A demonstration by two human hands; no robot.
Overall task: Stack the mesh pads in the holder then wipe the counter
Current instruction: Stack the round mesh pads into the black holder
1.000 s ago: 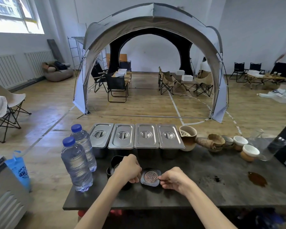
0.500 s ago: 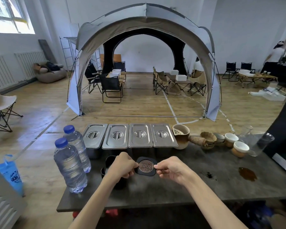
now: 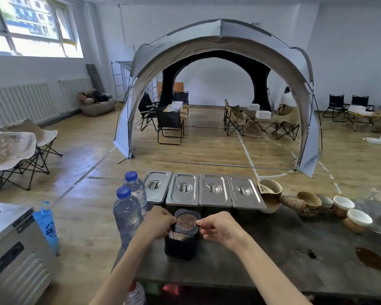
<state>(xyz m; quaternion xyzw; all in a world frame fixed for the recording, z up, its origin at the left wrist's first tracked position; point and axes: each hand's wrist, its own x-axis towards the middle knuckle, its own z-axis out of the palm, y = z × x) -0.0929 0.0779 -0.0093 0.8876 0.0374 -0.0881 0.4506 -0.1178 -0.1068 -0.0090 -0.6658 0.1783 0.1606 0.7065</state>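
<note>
A black square pad with a round copper mesh centre [image 3: 186,221] is held tilted, just above a black holder [image 3: 179,247] on the dark counter [image 3: 262,258]. My left hand [image 3: 157,223] pinches the pad's left edge and my right hand [image 3: 218,227] pinches its right edge. Another mesh pad [image 3: 179,236] sits inside the holder, partly hidden by the raised pad.
Two water bottles [image 3: 128,214] stand left of the holder. Four lidded steel pans [image 3: 204,191] line the counter's back edge. Ceramic cups and a pitcher [image 3: 271,194] sit at back right. A brown liquid spill [image 3: 371,258] lies at the right. A metal appliance [image 3: 11,241] stands at left.
Both hands lifted the mesh pad off the counter and brought it leftward over the holder. The camera view shifted.
</note>
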